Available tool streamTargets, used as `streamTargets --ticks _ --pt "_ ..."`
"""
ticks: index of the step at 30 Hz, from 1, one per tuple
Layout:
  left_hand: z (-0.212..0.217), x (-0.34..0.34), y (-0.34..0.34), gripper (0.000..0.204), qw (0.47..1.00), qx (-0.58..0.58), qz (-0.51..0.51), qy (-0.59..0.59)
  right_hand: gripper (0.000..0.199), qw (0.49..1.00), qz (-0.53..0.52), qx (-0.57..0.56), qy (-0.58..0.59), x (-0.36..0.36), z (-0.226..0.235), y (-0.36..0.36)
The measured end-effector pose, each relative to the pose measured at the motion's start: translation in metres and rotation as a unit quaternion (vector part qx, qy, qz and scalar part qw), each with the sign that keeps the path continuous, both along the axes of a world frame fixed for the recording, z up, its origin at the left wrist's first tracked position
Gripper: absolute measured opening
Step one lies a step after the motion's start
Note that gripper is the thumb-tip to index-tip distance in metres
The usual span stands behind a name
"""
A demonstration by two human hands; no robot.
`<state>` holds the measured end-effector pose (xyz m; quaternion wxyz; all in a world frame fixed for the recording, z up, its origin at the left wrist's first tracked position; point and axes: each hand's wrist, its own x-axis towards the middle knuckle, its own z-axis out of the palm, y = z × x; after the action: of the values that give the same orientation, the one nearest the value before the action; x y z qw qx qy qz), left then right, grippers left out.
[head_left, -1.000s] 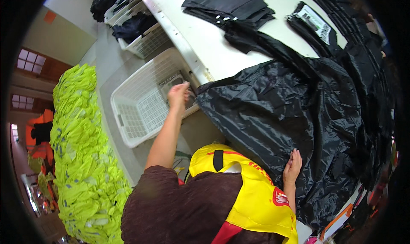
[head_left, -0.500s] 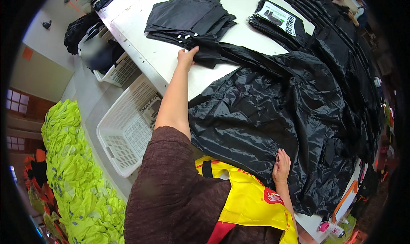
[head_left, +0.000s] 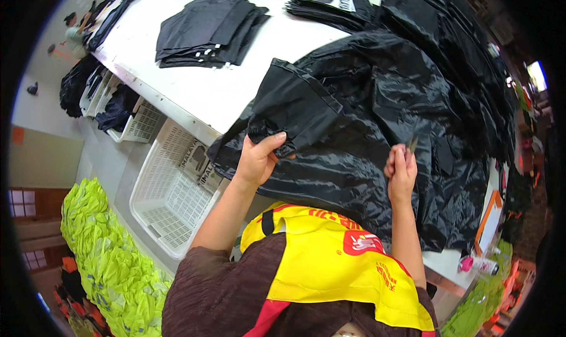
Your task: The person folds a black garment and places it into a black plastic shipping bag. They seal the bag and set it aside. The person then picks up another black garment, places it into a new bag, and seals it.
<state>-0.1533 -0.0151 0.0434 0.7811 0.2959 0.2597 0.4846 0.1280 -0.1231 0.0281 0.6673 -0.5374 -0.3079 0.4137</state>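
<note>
The black garment (head_left: 377, 130) lies spread over the white table (head_left: 194, 95), its near corner now lifted and folded back. The left hand (head_left: 259, 157), which reached far across the table half a second ago, has pulled in and pinches that fold, fingers curled over it. The right hand (head_left: 401, 172) has risen from the cloth and nips a small metal tool (head_left: 411, 143). A white basket (head_left: 171, 189) stands below.

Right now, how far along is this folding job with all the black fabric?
Done, it seems: a folded black stack lies flat on the white table. In hand: the left hand grips a fold of the shiny black garment, while the right hand pinches it beside a small tool; which tool is unclear. Probably left: the heap of black fabric along the table's right side, unsorted.
</note>
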Motion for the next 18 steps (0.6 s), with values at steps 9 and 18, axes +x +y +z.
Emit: streamTargets --ticks 9,18 --pt "0.024 0.054 -0.057 0.048 0.703 0.564 0.043 0.430 0.018 0.998 -0.005 0.057 -0.028 0.000 0.014 -0.009" --pt "0.010 0.078 -0.097 0.029 0.519 0.755 0.051 0.398 0.021 0.994 0.049 -0.084 -0.052 0.007 0.007 -0.056"
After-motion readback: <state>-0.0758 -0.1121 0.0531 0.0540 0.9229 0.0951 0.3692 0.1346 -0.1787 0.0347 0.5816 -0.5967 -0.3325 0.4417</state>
